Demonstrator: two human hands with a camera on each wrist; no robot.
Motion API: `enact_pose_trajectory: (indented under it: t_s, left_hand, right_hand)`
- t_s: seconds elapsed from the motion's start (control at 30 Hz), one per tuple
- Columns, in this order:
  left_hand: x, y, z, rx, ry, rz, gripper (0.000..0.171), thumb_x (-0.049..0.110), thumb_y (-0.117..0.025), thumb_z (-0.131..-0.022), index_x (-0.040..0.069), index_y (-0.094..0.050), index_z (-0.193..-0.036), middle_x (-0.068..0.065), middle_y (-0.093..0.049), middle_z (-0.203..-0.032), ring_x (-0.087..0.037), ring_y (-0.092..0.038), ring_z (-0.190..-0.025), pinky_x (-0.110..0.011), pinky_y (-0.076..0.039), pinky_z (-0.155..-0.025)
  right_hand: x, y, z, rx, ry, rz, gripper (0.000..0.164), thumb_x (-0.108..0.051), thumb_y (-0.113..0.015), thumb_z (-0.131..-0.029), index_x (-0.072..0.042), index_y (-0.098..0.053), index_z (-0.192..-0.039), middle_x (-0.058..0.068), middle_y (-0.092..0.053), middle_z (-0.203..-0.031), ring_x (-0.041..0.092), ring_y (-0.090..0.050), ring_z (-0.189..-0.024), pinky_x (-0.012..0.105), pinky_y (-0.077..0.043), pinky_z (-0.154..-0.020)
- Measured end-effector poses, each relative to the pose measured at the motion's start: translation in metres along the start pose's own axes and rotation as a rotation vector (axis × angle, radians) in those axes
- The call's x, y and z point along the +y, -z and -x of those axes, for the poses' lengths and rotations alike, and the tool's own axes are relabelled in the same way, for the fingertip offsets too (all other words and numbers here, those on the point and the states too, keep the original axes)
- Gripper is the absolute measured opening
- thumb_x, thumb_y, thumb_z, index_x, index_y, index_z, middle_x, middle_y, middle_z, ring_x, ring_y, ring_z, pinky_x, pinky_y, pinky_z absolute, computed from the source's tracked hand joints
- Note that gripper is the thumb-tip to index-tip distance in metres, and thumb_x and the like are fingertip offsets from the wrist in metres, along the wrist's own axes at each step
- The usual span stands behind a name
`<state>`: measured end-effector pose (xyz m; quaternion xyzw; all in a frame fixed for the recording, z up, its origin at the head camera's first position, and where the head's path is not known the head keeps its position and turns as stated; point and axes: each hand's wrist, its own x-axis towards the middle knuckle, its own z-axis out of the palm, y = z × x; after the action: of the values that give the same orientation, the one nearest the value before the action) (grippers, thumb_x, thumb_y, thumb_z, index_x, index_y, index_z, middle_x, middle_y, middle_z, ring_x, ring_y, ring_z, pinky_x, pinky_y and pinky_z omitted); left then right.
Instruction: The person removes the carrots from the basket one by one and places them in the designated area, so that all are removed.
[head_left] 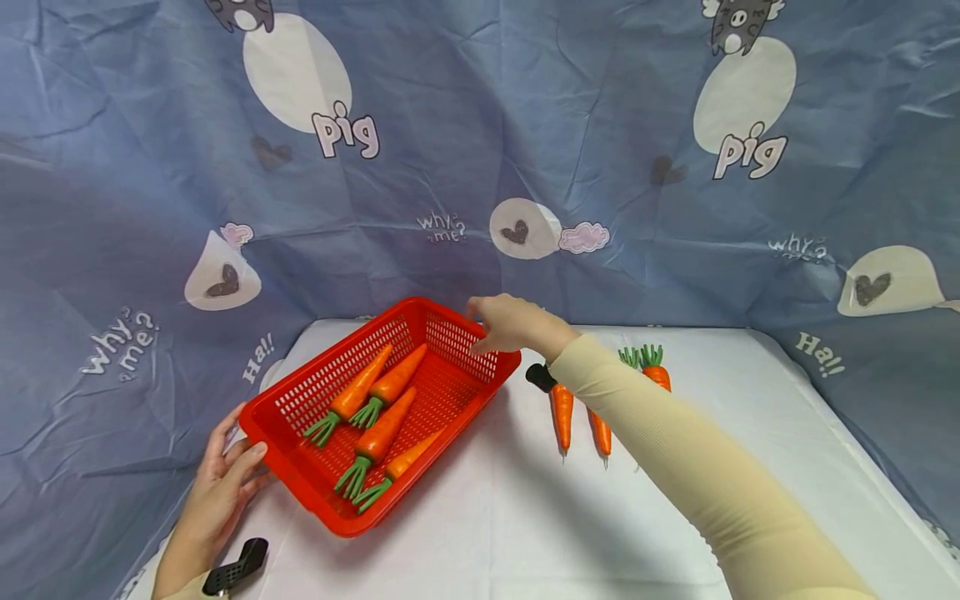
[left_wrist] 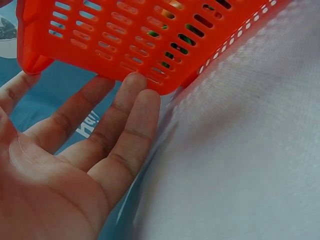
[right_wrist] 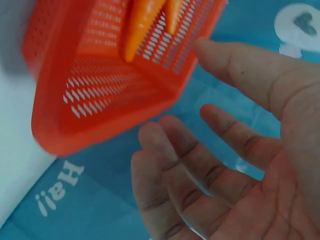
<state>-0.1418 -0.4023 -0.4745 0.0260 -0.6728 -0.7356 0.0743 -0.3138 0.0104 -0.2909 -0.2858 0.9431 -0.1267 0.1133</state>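
A red plastic basket [head_left: 480, 392] with slotted walls sits at an angle on the left half of the table, with several carrots [head_left: 381, 429] with green tops inside it. My left hand [head_left: 217, 492] holds its near left end, thumb at the rim. In the left wrist view the fingers [left_wrist: 142, 120] reach against the lower outer edge of the basket [left_wrist: 110, 35]. At the far right end, my right hand [head_left: 513, 323] hovers by the rim with fingers spread. The right wrist view has that hand [right_wrist: 240, 165] beside the basket [right_wrist: 120, 125], its fingers loosely bent and nothing between them.
More carrots [head_left: 562, 417] lie on the white table [head_left: 465, 533] right of the basket, partly hidden beneath my right sleeve [head_left: 675, 450]. A blue printed cloth [head_left: 420, 183] stands behind the table and along its sides.
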Motion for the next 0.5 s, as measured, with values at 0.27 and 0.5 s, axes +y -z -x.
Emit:
enact_pose_trajectory:
  t_s: [0.27, 0.5]
  left_hand:
    - [0.000, 0.000, 0.000, 0.010, 0.009, -0.009, 0.069, 0.011, -0.055, -0.112, 0.037, -0.023, -0.167, 0.026, -0.070, -0.123, -0.003, -0.074, -0.098, -0.023, -0.063, -0.079]
    - [-0.001, 0.001, -0.001, -0.020, -0.022, 0.027, 0.070, 0.007, -0.054, -0.111, 0.035, -0.023, -0.167, 0.023, -0.071, -0.126, -0.005, -0.075, -0.099, -0.024, -0.063, -0.080]
  right_hand:
    - [-0.020, -0.018, -0.010, -0.030, 0.037, 0.067, 0.054, -0.028, -0.085, -0.094, -0.014, -0.063, -0.141, 0.009, -0.074, -0.123, 0.026, -0.069, -0.106, 0.049, -0.056, -0.102]
    - [-0.037, -0.026, -0.014, -0.096, 0.073, 0.087, 0.050, -0.029, -0.086, -0.094, -0.015, -0.066, -0.137, 0.007, -0.073, -0.130, 0.025, -0.069, -0.113, 0.044, -0.057, -0.102]
